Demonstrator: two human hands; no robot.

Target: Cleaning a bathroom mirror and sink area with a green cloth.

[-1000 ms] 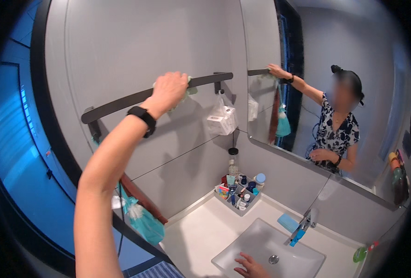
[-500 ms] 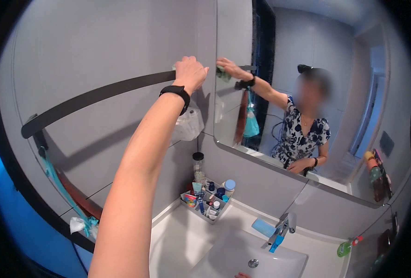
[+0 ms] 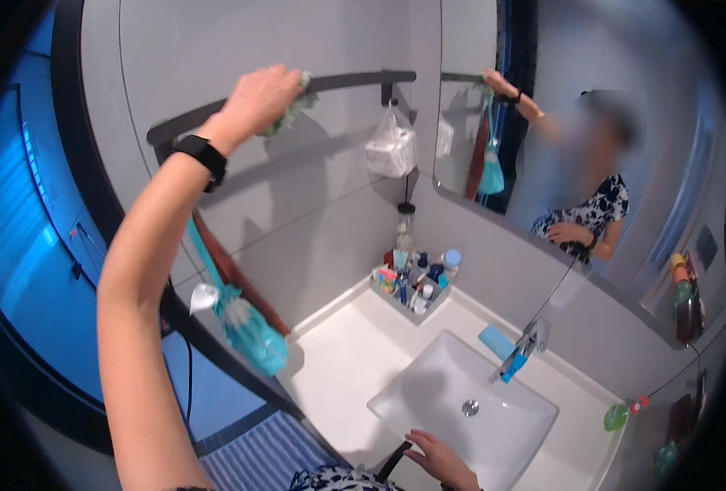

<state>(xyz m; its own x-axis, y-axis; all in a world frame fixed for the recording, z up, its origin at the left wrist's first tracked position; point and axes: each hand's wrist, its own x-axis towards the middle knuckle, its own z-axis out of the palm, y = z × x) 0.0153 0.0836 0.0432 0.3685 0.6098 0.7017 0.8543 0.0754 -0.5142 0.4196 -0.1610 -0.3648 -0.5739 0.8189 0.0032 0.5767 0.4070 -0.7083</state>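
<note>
Wall (image 3: 297, 204): grey tiles, fills the upper left of the view.
Mirror (image 3: 625, 164): on the right-hand wall, showing the person's reflection with one arm raised to the rail.
Counter (image 3: 347, 360): white, runs along below the mirror.
Sink (image 3: 461, 409): white square basin set in the counter, drain at its middle.
Rail (image 3: 355, 80): dark bar fixed high on the wall, running left to right.
Left hand (image 3: 252, 102): raised overhead, fingers closed on the cloth and pressing it onto the rail; a black watch sits on the wrist.
Right hand (image 3: 437, 458): low in the view, fingers loosely curled and resting on the sink's near edge; it holds nothing that I can see.
Teal pouch (image 3: 252, 340): hangs by a strap under the left forearm, near the wall.
Bag (image 3: 392, 147): clear plastic, hangs from the rail's right end.
Tray (image 3: 416, 282): holds small bottles in the counter's back corner.
Tap (image 3: 523, 348): chrome with a blue part, behind the sink.
Cloth (image 3: 293, 110): greenish, bunched between the left hand and the rail.
</note>
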